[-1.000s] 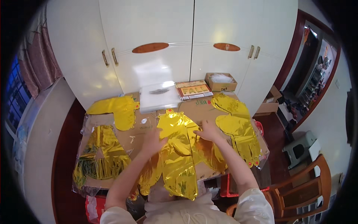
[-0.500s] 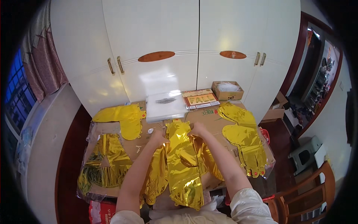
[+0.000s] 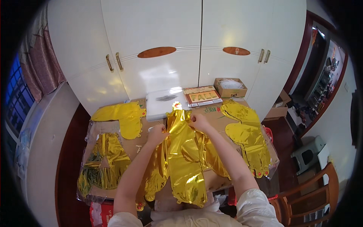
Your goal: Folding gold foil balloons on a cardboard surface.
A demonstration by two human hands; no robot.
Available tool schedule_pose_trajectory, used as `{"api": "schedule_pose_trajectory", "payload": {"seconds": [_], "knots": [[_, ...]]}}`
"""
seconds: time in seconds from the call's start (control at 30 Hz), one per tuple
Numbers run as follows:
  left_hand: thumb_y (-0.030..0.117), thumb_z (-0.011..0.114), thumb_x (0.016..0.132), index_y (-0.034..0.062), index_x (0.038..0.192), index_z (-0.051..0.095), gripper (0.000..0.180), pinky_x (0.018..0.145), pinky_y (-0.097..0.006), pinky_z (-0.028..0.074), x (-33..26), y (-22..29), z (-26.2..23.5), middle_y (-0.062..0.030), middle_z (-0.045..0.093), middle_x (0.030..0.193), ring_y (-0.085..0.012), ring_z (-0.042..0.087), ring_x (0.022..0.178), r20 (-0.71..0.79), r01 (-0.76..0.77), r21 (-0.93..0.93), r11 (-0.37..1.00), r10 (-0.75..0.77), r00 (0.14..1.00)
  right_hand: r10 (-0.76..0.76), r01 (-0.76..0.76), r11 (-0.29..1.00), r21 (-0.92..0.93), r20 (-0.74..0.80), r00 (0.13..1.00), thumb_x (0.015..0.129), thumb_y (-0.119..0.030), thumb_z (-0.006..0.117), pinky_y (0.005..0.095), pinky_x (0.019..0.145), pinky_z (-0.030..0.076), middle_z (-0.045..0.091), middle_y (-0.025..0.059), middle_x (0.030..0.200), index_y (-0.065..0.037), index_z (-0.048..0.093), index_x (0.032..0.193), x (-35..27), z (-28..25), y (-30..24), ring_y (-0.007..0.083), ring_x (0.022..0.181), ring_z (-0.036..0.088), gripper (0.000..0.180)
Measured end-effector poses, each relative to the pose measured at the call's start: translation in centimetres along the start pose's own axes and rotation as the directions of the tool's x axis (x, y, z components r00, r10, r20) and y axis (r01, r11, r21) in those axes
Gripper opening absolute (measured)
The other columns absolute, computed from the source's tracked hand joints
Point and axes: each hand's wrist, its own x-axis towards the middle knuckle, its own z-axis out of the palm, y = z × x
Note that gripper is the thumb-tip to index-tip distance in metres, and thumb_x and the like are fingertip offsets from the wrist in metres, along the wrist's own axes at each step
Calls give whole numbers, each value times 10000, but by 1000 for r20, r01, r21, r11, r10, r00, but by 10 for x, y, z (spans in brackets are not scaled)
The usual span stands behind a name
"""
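A flat gold foil balloon (image 3: pixel 183 155) hangs down in front of me, its upper end lifted toward the back of the cardboard-covered table. At its upper left edge, my left hand (image 3: pixel 158 135) is closed in a pinch on the foil. Opposite, my right hand (image 3: pixel 199 123) pinches the upper right edge. A small tab (image 3: pixel 177 106) shines at the balloon's top. More gold foil, in folds, shows on both sides behind it, partly covered by the balloon and my forearms.
Flat gold foil balloons lie at the back left (image 3: pixel 130 116), at the right (image 3: pixel 247 142) and in a stack (image 3: pixel 107 160) at the near left. Clear plastic bags (image 3: pixel 163 104), a printed package (image 3: pixel 202 97) and a small cardboard box (image 3: pixel 230 88) stand along the white cabinet (image 3: pixel 159 30).
The balloon's top end has risen and narrowed into gathers, with its tab now higher. My right hand has moved slightly up; both hands still grip the foil.
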Motion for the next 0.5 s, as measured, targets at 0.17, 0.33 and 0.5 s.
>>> {"api": "schedule_pose_trajectory", "payload": {"seconds": [0.17, 0.33, 0.5], "knots": [[303, 778, 701, 19, 871, 626, 365, 740, -419, 503, 29, 5, -6, -158, 673, 875, -345, 651, 863, 48, 134, 28, 991, -135, 990, -53, 43, 995, -94, -112, 992, 707, -163, 772, 354, 704, 500, 659, 68, 793, -70, 589, 904, 36, 13, 9, 228, 766, 647, 285], [306, 771, 709, 35, 953, 614, 397, 791, -445, 505, 39, -26, 10, -156, 677, 941, -346, 645, 909, 17, 175, 56, 983, -176, 984, 4, -19, 982, -190, -82, 997, 710, -197, 776, 394, 826, 476, 675, 102, 896, -76, 591, 999, 46, 16, -13, 289, 897, 648, 364], [320, 740, 752, 60, 1120, 579, 478, 926, -445, 445, 12, 10, 3, -147, 613, 1176, -317, 584, 1080, -226, 149, 318, 936, -78, 971, -333, 245, 905, -347, -219, 917, 795, -186, 709, 441, 825, 461, 615, 118, 1065, -92, 574, 1088, 14, 8, -12, 321, 1029, 586, 335]]}}
